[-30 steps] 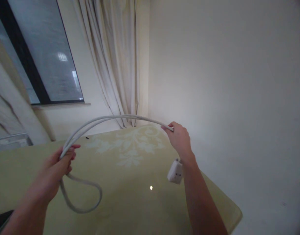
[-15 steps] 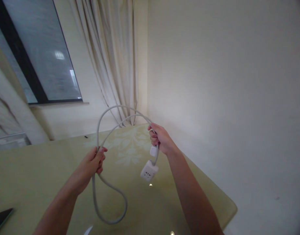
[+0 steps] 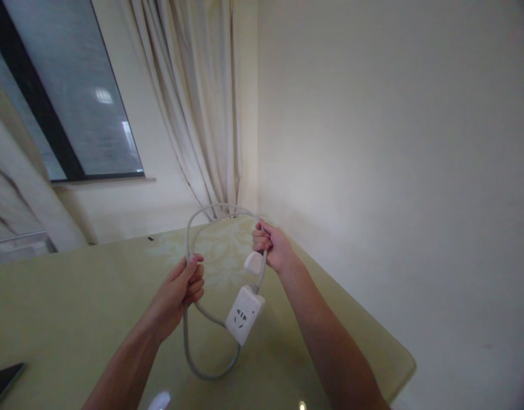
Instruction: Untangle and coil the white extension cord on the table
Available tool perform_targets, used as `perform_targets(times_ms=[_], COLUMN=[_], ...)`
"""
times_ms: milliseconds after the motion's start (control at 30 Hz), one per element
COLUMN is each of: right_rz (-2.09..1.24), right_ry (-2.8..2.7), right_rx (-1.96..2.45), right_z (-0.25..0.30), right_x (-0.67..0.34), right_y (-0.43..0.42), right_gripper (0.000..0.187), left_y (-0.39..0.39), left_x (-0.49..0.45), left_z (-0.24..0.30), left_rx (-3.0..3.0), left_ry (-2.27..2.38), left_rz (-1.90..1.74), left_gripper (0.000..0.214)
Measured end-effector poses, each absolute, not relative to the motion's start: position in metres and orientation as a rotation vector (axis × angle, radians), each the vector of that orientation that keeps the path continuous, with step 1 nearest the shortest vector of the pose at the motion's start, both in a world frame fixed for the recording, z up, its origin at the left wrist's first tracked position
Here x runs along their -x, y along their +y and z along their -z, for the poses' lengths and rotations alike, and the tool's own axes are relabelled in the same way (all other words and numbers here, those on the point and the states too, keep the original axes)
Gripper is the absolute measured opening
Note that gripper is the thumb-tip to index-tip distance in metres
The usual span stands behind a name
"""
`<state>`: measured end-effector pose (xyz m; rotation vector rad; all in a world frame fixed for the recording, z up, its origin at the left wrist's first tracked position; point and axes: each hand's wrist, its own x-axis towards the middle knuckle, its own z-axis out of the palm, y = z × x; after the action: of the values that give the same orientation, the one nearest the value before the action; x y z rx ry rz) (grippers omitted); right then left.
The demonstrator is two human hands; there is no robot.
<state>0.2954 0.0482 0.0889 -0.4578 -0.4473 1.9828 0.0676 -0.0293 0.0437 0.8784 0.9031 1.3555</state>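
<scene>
head view: two bare hands, apart from each other, both over the table (image 3: 95,296).
dark flat object: one, at the near left, cut off by the frame edge.
cord (image 3: 186,336): one, pale grey, held up between the hands; below the left hand a single loop hangs, passing behind the socket block; whether it touches the table i cannot tell.
socket block (image 3: 245,315): one, white, tilted, hanging below the right hand with its holes towards the viewer.
left hand (image 3: 183,285): closed around the cord.
right hand (image 3: 273,246): closed around the cord at the block end.
plug (image 3: 253,263): one, white, just under the right fingers; its prongs cannot be made out.
gathered: partly, i judge; two strands arch together on the far side, between the hands.
loose: the lower loop and the block hang free; no tie shows, so the bundle looks unfinished.
small dark item (image 3: 150,238): one, at the table's far edge, left of the hands.
curtains (image 3: 206,114): two, beyond the table, on either side of one window (image 3: 103,131) at the far left.
</scene>
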Motion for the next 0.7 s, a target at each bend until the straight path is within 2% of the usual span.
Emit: perform_targets(times_ms=[200,400,567,700], right_rz=[-2.175,-2.383,-2.284,-1.856], right_ry=[-0.557,-0.789,-0.839,-0.647], right_rx=[0.448,0.593,0.712,0.698], right_z=[-0.094,-0.070,-0.051,-0.054], right_x=[-0.266,-0.207,-0.172,-0.172], right_y=[0.026,-0.019,-0.040,-0.028], right_gripper=[0.040,0.052,0.047,0.035], left_y=[-0.034,-0.048,-0.058,-0.053], left_x=[-0.095,-0.088,-0.075,-0.090], left_z=[-0.053,-0.070,-0.080,-0.075], left_rx=[-0.903,-0.906,-0.855,-0.739], left_ry=[0.633,0.761,0.533,0.479], left_rz=[-1.812,-2.255,-2.171,-1.895], left_gripper=[0.044,0.062,0.059,0.049])
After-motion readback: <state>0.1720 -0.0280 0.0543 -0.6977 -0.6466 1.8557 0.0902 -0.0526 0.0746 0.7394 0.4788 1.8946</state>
